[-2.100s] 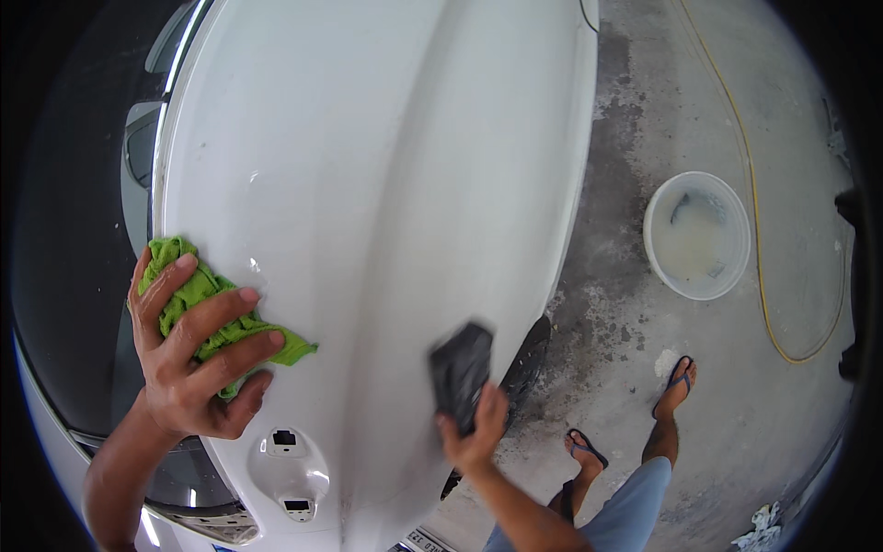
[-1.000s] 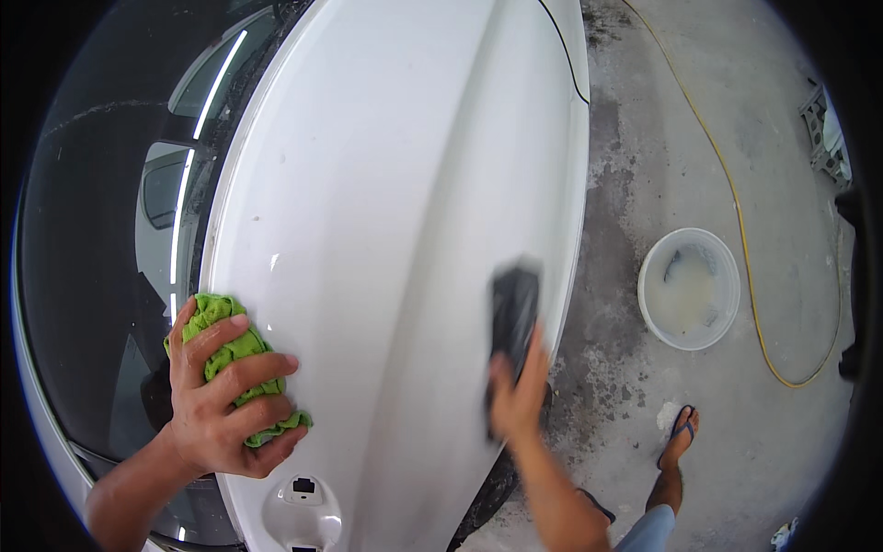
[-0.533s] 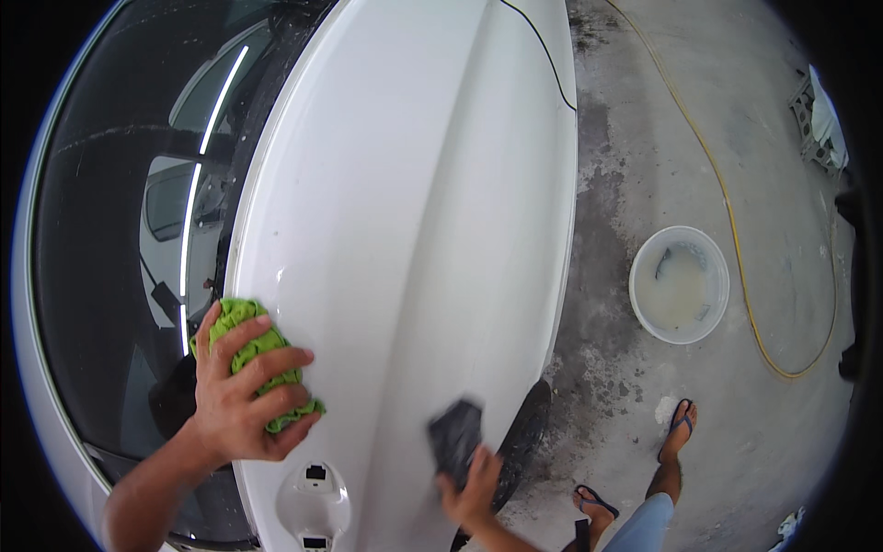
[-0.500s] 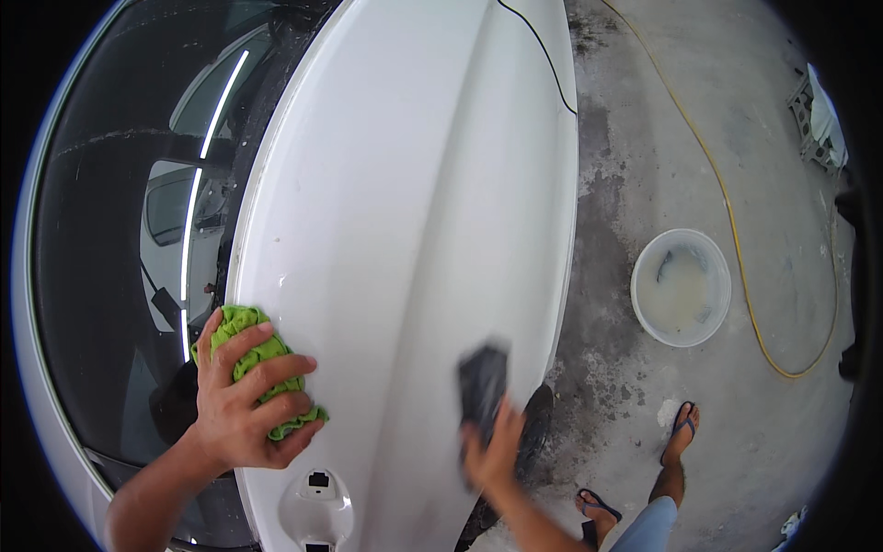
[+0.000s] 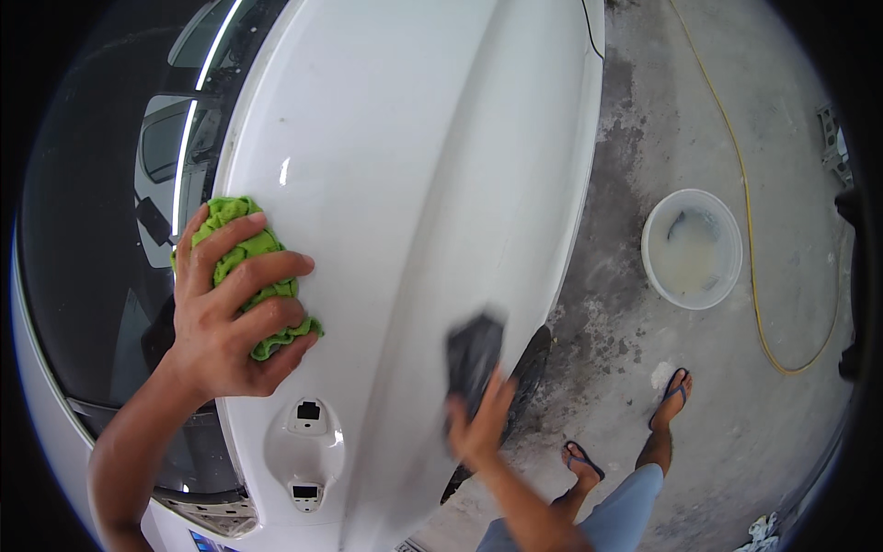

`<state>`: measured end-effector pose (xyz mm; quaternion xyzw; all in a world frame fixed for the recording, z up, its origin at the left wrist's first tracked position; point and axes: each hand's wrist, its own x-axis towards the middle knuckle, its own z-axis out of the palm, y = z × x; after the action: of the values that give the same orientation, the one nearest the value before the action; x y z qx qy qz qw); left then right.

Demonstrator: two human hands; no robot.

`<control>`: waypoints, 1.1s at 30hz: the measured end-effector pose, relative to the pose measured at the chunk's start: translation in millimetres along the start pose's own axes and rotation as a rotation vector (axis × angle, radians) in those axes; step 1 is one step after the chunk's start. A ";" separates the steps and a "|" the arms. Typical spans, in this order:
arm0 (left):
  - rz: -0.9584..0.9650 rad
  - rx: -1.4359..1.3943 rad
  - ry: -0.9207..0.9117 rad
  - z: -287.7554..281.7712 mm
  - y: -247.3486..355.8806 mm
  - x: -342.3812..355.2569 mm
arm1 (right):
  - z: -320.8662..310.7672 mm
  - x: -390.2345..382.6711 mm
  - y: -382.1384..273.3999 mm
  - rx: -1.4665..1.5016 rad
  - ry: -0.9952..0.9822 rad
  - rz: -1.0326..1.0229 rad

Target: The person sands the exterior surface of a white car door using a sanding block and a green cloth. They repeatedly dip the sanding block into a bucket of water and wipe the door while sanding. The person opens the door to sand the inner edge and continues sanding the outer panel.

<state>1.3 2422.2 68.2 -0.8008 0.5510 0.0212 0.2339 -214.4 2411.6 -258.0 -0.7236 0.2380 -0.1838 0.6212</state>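
Note:
A bunched green cloth (image 5: 248,247) is in my left hand (image 5: 225,308), whose fingers curl over it at the window edge of a white car's side panel (image 5: 368,175). My right hand (image 5: 480,414) holds a dark grey, flat oblong pad (image 5: 474,359) against the lower part of the panel. Motion blurs the pad, so its exact kind cannot be made out. Below my left hand, the door handle recess (image 5: 302,448) has no handle in it, just two square openings. The dark side window (image 5: 87,267) lies left of the cloth.
A round whitish bucket (image 5: 692,248) with cloudy water stands on the stained concrete floor (image 5: 607,230). Past it, a yellow hose (image 5: 750,230) curves along the ground. A dark wheel (image 5: 524,386) shows by the panel's lower edge. My sandalled feet (image 5: 671,396) are at the lower right.
The view has shifted along the car, so the handle recess and bucket sit higher. My left hand with the cloth appears farther up; my right hand and the pad have moved slightly up and left.

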 end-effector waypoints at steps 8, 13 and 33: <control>0.008 0.012 0.039 -1.0 3.9 4.8 | -19.5 206.3 27.1 0.183 0.053 0.160; 0.017 -0.021 0.032 -0.5 0.1 -1.0 | 7.3 -96.1 -25.4 0.030 -0.090 0.094; 0.020 0.003 0.044 1.6 -2.0 0.0 | -10.6 237.9 46.7 0.178 0.046 0.099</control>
<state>3.5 2423.4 67.5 -0.7950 0.5642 0.0049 0.2227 -30.9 2261.3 -309.5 -0.6486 0.2704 -0.1901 0.6856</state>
